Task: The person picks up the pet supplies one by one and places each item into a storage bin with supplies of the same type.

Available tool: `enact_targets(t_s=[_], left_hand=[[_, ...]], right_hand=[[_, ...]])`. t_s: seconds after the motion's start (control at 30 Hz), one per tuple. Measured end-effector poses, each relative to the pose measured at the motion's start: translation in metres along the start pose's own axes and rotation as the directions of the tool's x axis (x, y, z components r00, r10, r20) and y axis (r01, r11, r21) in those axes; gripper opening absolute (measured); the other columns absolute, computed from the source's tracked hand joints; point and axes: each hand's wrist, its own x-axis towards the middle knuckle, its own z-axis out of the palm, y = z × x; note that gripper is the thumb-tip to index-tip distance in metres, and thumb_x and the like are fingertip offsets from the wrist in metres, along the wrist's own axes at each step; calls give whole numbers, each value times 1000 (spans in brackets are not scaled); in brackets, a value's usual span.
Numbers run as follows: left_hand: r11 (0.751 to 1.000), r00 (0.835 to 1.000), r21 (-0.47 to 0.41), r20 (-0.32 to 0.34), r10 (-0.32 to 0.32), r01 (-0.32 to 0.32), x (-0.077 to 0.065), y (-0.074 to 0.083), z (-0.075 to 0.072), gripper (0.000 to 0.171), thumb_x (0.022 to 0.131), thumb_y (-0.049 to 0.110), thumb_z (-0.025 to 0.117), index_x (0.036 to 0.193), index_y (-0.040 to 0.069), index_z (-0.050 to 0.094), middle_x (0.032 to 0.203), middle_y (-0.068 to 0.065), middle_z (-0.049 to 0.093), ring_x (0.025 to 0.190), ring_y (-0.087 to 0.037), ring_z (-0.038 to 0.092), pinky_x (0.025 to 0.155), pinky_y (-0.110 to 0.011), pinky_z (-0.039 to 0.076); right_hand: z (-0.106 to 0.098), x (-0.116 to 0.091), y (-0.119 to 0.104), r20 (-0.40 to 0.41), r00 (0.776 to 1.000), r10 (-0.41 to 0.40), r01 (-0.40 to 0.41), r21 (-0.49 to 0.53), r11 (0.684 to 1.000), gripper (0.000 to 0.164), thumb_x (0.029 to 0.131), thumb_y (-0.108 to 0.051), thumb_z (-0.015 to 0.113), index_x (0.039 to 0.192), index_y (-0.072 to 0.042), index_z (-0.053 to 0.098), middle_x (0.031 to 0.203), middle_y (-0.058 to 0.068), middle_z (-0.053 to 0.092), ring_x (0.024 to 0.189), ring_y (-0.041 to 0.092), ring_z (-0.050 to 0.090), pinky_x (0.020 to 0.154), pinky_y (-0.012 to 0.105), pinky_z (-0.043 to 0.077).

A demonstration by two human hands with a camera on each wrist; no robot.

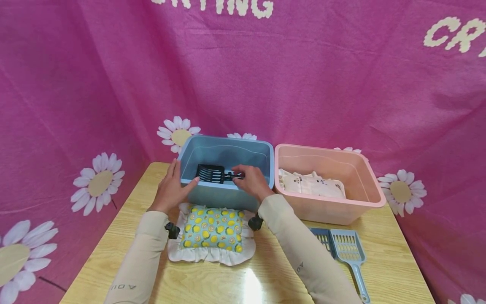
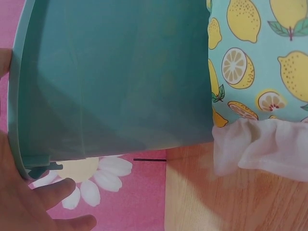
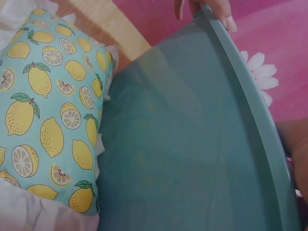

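A black slotted litter scoop (image 1: 211,173) lies sideways within the blue bin (image 1: 230,191), its handle toward the right. My right hand (image 1: 251,180) reaches over the front rim and pinches that handle. The bin wall hides the scoop in both wrist views. At the bin's front left corner, my left hand (image 1: 172,188) rests on the rim with its fingers stretched along the side and its thumb over the front edge. Directly before the bin lies a lemon-print cushion (image 1: 212,230) with a white ruffled border, under and between my wrists.
To the right stands a pink bin (image 1: 330,209) holding a cream printed fabric item (image 1: 313,185). A light blue-grey slotted scoop (image 1: 349,247) and a darker blue one (image 1: 323,239) lie before it on the wooden table (image 1: 212,283). A magenta flowered cloth (image 1: 322,84) hangs behind.
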Motion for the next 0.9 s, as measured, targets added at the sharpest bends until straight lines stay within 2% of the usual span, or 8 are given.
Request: enact_targets(t_s=[0.3,0.57,0.9], left_hand=[[1000,1000,-16,-6,-11,11,-2,-1,-2,101,85,63,57,156,17,3,162,-8,3,140,-43,22,98,-67,35],[1000,1000,-23,-7,-21,21,-1,1,0,102,85,65,56,156,17,2,162,-8,1,141,-43,21,98,-67,36],[1000,1000,-16,3,-27,27,-1,2,1,102,85,66,55,156,17,2,162,-8,0,141,-43,20,99,-66,35]], right_hand=[[1,-3,-2,-31,1000,-7,7,-5,1000,32,90,-15,68,122,-19,67,114,0,67,98,14,62,80,30,55],[1,-4,-1,-75,997,-6,5,-4,1000,31,90,-15,69,120,-18,68,113,-1,68,101,16,62,81,30,55],[-1,-7,3,-156,988,-22,35,79,996,27,89,-15,70,115,-19,70,108,-2,69,102,19,63,78,29,55]])
